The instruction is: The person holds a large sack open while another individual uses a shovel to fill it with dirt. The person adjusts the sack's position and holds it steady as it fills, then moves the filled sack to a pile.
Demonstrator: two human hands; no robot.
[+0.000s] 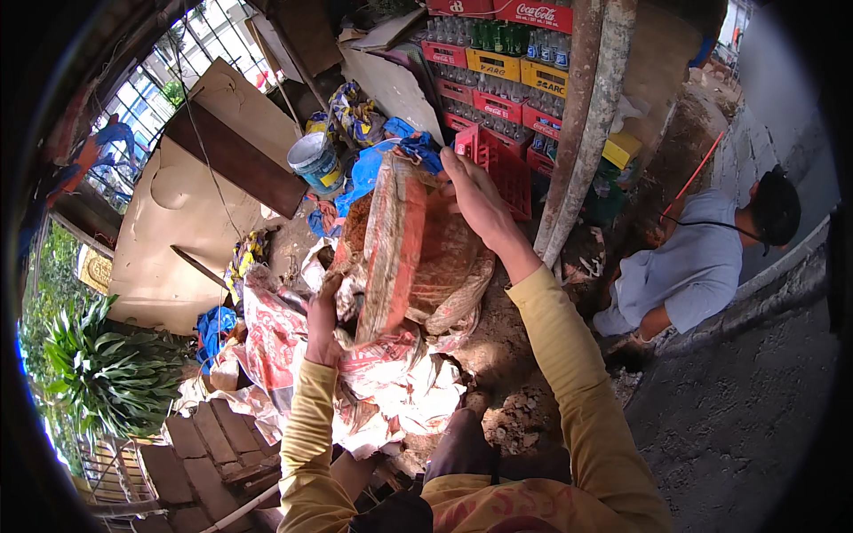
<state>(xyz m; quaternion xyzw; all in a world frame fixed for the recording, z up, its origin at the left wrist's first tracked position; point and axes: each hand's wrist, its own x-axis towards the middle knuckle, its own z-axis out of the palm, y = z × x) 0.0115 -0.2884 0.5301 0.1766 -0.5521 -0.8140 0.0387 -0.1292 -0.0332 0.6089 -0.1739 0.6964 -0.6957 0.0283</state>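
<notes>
Hands [324, 324] on upright sack [404, 258]

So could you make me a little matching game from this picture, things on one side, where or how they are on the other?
Things:
1. sack
2. bucket
3. bottle crates
4. co-worker

Places or states:
A. stacked at the back, red and yellow
B. crouched at the right, in a pale shirt
C. held up by the left hand low and the right hand on top
D. standing left of the sack's top, white and blue

Pairs: 1-C, 2-D, 3-A, 4-B
</notes>
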